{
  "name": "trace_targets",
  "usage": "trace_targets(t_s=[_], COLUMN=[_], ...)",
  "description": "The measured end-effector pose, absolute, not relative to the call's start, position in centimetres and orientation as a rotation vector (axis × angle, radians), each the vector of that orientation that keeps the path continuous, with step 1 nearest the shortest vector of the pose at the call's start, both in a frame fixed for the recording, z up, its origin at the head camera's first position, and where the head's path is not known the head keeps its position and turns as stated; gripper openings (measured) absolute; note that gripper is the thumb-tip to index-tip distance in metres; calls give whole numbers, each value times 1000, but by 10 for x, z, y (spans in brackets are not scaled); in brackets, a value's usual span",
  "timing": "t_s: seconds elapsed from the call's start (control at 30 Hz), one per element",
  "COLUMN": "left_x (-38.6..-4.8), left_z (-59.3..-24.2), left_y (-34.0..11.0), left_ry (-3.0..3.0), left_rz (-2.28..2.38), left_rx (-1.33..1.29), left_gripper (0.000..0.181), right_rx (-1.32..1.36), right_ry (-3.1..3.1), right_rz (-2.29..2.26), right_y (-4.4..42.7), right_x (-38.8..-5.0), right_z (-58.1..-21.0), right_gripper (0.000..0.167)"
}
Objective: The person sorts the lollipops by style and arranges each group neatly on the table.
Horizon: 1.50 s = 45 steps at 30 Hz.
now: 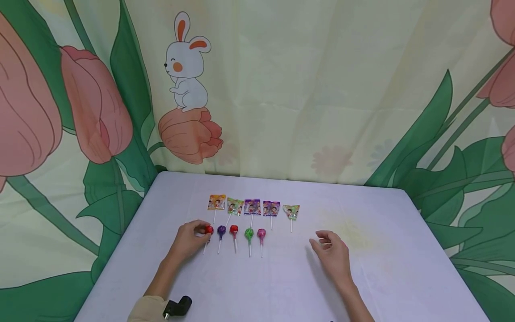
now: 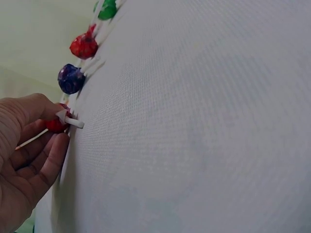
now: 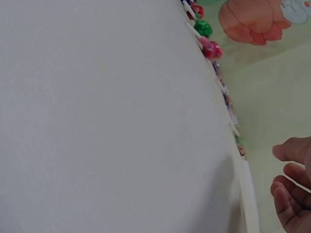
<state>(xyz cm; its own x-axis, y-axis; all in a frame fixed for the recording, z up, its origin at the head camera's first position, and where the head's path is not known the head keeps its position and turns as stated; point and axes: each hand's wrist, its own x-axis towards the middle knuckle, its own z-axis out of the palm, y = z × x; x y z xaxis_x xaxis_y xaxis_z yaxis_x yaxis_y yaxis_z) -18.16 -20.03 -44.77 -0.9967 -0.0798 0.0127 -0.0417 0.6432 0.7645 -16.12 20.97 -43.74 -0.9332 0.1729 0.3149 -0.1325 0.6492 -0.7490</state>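
Note:
At the left end of the front row, my left hand (image 1: 192,236) pinches the head of a red lollipop (image 1: 208,230) between thumb and fingers. The left wrist view shows its white stick (image 2: 75,122) pointing out past the thumb. To its right lie a dark blue lollipop (image 1: 221,230), another red lollipop (image 1: 234,229), a green lollipop (image 1: 249,234) and a pink lollipop (image 1: 261,234), sticks toward me. Over the right part of the table, my right hand (image 1: 333,255) holds nothing, its fingers loosely bent and apart from the candy.
Behind them runs a row of flat-wrapped lollipops: an orange one (image 1: 217,202), a green one (image 1: 235,206), two purple ones (image 1: 252,206) and another green one (image 1: 291,212). A white cloth covers the table (image 1: 281,286). A printed curtain (image 1: 281,89) hangs behind.

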Motion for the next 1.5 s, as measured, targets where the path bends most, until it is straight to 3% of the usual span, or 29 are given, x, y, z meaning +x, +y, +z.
trace_targets(t_s=[0.77, 1.5], left_x=[-182, -181], left_z=[-447, -448], left_y=[-201, -200], left_ry=[-2800, -2792], left_rz=[-1314, -1304], left_rx=[91, 91], left_gripper=[30, 30], right_rx=[-216, -230], right_ry=[-2495, -2602], right_rz=[1121, 1031], right_y=[257, 267], right_x=[-163, -161], right_z=[-430, -447], right_gripper=[29, 25])
